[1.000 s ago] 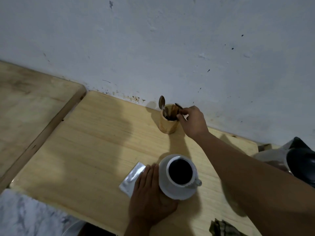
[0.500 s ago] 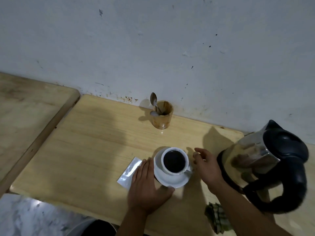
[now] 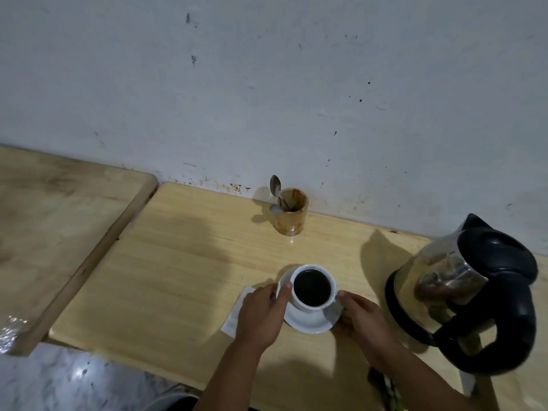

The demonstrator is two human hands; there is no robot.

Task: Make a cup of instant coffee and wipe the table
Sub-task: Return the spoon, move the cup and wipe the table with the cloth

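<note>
A white cup (image 3: 313,304) full of dark coffee stands on a white saucer (image 3: 311,323) near the front of the light wooden table (image 3: 178,271). My left hand (image 3: 261,315) grips the saucer's left rim, thumb at the cup's side. My right hand (image 3: 363,321) holds the saucer's right rim, thumb by the cup's handle side. A silver sachet (image 3: 235,314) lies under my left hand, mostly hidden. A dark folded cloth (image 3: 382,387) lies at the table's front edge, partly behind my right forearm.
A wooden holder (image 3: 290,212) with two spoons (image 3: 275,188) stands by the wall. A steel kettle (image 3: 462,292) with black lid and handle sits at the right. A second wooden table (image 3: 50,221) adjoins on the left. Marble floor (image 3: 59,381) shows below.
My right hand left the spoon holder, came back to the cup and closed on the saucer's right side. My left hand shifted from flat on the sachet to gripping the saucer.
</note>
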